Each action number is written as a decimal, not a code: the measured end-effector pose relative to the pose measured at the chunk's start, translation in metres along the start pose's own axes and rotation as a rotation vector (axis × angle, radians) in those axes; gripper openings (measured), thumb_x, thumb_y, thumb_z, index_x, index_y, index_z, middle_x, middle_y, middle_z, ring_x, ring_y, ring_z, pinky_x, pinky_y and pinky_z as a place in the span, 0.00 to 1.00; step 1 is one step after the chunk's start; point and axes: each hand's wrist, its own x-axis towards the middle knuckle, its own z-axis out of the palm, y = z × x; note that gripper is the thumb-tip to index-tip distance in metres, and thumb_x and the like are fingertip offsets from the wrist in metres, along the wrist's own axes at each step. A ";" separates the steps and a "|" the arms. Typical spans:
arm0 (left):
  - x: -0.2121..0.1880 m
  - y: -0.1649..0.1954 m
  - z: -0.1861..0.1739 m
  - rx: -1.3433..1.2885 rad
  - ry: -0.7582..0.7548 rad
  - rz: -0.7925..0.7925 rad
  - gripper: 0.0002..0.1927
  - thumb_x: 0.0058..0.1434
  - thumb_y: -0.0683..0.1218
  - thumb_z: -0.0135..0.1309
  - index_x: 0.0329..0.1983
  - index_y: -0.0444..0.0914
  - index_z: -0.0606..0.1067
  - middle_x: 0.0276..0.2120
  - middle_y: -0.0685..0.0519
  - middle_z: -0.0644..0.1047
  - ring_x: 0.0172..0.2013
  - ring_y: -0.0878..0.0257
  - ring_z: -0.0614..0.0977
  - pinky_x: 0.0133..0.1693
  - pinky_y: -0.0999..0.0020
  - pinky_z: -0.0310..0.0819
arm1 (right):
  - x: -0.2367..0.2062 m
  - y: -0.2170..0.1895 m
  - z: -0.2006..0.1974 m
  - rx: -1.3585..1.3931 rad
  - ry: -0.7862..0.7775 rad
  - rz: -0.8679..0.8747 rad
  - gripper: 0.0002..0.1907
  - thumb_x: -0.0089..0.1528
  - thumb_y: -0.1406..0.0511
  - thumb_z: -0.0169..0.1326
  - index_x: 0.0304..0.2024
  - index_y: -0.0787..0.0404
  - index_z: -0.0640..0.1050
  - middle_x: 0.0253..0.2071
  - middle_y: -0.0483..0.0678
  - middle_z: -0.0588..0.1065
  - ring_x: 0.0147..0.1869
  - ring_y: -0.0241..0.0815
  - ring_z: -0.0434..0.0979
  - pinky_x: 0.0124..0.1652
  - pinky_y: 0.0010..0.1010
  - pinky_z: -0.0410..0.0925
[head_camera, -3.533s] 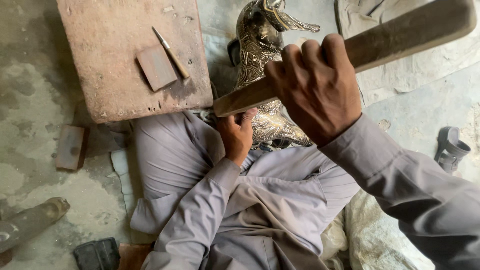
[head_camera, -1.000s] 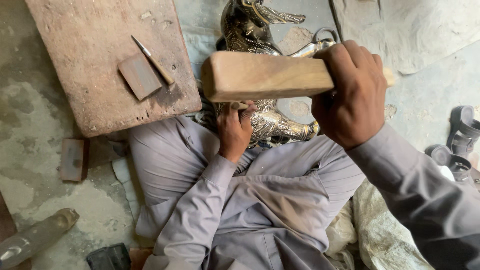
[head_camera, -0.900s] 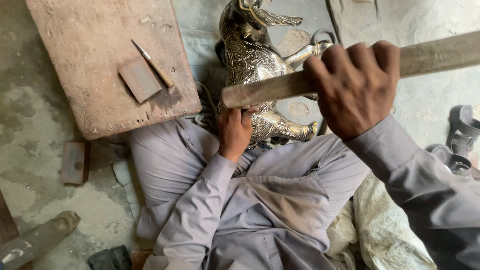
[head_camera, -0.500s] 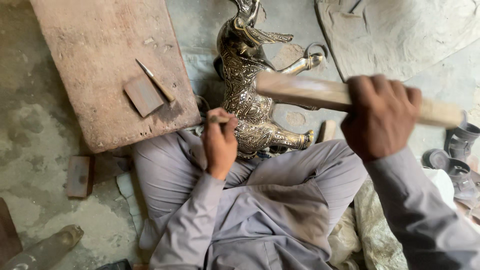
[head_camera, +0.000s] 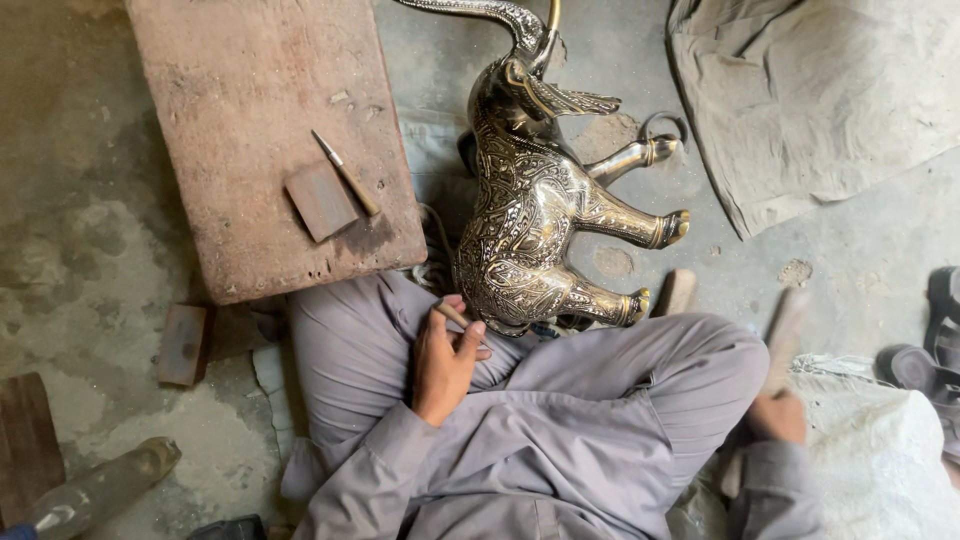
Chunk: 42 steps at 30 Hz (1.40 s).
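Brass elephant figurine (head_camera: 535, 215) lies on its side on the concrete floor (head_camera: 80, 260), against the seated person's lap. Left hand (head_camera: 445, 365) pinches a thin chisel (head_camera: 452, 315) at the figurine's hindquarters. Right hand (head_camera: 778, 415), blurred, grips a wooden mallet (head_camera: 785, 330) beside the right knee. Wooden block (head_camera: 265, 130) carries a second chisel (head_camera: 345, 172).

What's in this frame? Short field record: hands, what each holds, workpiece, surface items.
left hand: grips a thin chisel, tip against the rear of the figure
right hand: blurred, low at the right side, on a wooden stick
workpiece: engraved metal animal figure, on its side on the floor
wooden board: bears a small flat block and a second tool
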 end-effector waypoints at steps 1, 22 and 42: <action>0.001 -0.002 0.002 -0.038 -0.002 0.001 0.28 0.65 0.42 0.54 0.66 0.32 0.61 0.60 0.44 0.70 0.33 0.61 0.85 0.32 0.70 0.86 | -0.002 0.000 0.009 0.005 -0.041 0.028 0.22 0.57 0.63 0.65 0.50 0.68 0.78 0.44 0.63 0.80 0.47 0.57 0.81 0.49 0.43 0.71; 0.022 0.003 -0.004 0.197 -0.008 -0.145 0.33 0.61 0.43 0.59 0.68 0.33 0.62 0.39 0.44 0.82 0.31 0.61 0.88 0.29 0.67 0.87 | 0.009 -0.053 0.027 0.202 -0.132 -0.043 0.17 0.66 0.63 0.57 0.52 0.68 0.79 0.44 0.60 0.80 0.45 0.47 0.81 0.43 0.34 0.72; 0.060 0.094 0.039 0.162 0.080 0.439 0.25 0.69 0.45 0.58 0.66 0.34 0.67 0.39 0.52 0.81 0.40 0.68 0.84 0.38 0.72 0.81 | 0.037 -0.034 0.051 0.006 -0.123 0.076 0.19 0.70 0.60 0.59 0.55 0.68 0.73 0.44 0.57 0.77 0.45 0.49 0.80 0.43 0.36 0.71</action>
